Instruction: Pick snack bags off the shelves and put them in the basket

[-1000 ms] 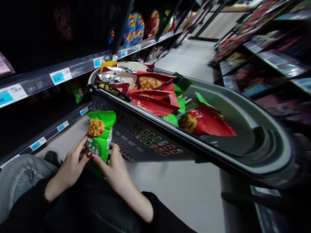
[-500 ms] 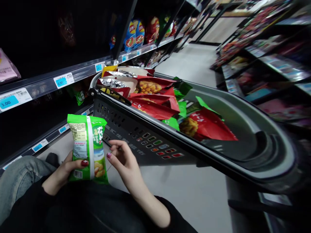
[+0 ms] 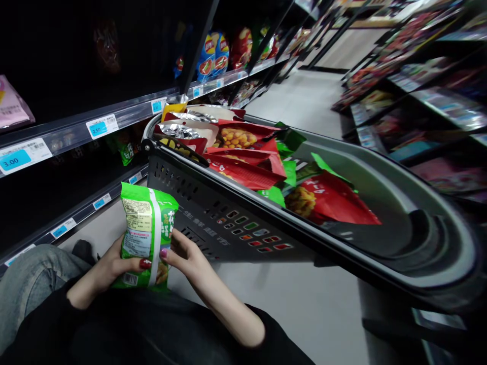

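A green snack bag (image 3: 144, 233) stands upright in front of me, its printed back with a white seam strip turned toward me. My left hand (image 3: 110, 266) grips its lower left side, thumb across the front and fingers hidden behind. On the right edge, my right hand (image 3: 184, 253) is closed on the bag too, with the thumb on the front and the other fingers partly behind it. Just beyond the bag is a grey shopping basket (image 3: 243, 215) with a perforated side, holding several red snack bags (image 3: 247, 170) and green ones.
Dark shelves (image 3: 68, 134) with price tags run along the left, with a pink packet (image 3: 14, 104) and blue crisp bags (image 3: 213, 56) on them. Blurred stocked shelves (image 3: 429, 96) line the right. Pale floor (image 3: 304, 96) stretches between them.
My right hand has moved in from beside the bag and taken hold of its right edge. The bag has shifted slightly right and tilted a little.
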`<state>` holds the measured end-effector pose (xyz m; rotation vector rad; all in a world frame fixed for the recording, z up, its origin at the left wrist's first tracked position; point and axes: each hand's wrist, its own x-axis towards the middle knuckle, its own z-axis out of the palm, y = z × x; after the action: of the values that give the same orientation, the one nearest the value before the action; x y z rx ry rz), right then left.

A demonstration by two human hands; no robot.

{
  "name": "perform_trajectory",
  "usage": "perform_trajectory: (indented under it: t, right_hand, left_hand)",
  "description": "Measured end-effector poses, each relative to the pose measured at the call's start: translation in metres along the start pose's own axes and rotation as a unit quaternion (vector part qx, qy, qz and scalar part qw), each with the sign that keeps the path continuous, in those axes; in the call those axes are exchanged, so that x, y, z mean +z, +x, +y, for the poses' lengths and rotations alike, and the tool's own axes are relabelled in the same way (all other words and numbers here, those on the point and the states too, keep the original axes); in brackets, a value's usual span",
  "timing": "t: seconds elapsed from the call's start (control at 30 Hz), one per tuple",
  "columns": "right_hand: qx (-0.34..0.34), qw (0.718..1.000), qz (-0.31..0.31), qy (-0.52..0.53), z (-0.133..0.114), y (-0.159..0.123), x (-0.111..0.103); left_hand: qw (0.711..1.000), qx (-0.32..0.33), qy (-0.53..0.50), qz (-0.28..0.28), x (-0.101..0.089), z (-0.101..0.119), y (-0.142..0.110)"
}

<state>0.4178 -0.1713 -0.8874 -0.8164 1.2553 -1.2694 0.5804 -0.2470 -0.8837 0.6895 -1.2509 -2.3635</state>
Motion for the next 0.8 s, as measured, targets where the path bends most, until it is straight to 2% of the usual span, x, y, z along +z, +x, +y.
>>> perform_trajectory:
  t: [0.47, 0.8]
  right_hand:
    - [-0.004, 1.0, 0.001, -0.004, 0.0044, 0.0031, -0.0028]
    - [0.0, 1.0, 0.006, -0.001, 0.0041, 0.0026, -0.0021]
  left_hand:
    - [0.999, -0.019, -0.012, 0.039, 0.0046, 0.0014, 0.0001]
    - [0.998, -0.028, -0.027, 0.04, 0.0056, 0.0014, -0.0001]
